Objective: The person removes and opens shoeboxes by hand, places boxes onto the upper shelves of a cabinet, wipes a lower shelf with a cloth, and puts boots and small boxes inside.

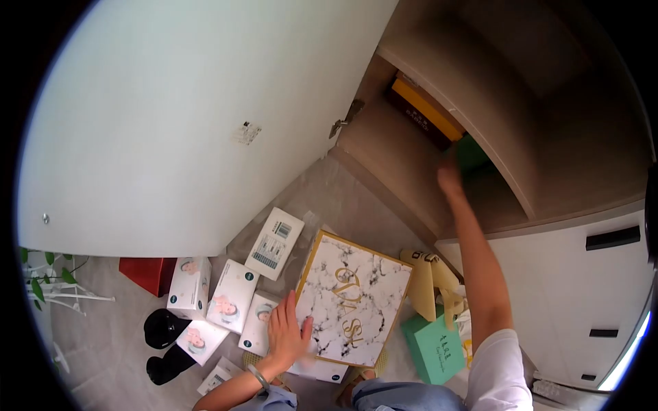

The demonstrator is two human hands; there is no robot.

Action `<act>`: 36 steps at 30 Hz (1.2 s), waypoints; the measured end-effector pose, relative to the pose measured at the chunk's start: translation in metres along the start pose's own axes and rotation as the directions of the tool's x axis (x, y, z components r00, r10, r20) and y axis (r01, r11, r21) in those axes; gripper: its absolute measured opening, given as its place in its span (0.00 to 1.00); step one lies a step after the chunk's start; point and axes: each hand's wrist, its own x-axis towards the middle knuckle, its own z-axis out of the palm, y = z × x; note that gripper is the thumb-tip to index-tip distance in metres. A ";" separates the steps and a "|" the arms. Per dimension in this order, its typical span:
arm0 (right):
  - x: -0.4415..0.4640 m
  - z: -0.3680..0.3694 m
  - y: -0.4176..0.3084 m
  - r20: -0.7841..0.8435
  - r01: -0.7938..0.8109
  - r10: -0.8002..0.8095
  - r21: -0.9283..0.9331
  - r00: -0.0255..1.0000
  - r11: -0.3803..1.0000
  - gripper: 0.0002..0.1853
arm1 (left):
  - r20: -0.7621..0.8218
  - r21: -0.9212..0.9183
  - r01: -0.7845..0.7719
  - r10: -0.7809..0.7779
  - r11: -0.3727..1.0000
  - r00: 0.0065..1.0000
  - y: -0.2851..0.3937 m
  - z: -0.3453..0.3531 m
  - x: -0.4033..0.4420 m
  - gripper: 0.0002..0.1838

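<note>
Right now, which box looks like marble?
The big gold-edged box by the left hand: its top alone shows dark veins on white, a pattern no other box in view has.

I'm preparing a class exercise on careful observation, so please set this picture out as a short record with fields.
Left hand: at the edge of the marble box, fingers spread
Right hand: blurred, inside the cabinet, beside a green item; contact unclear
Also in cabinet: yellow-and-dark packaging
Door: white, open
Floor, picture left: several white boxes, a red item
Picture right of marble box: mint box
</note>
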 end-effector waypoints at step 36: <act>-0.403 -0.040 -0.096 0.072 -0.174 0.229 0.868 0.971 0.464 0.38 | -0.046 -0.587 0.135 -0.199 0.798 0.979 -0.025 0.002 0.001 0.28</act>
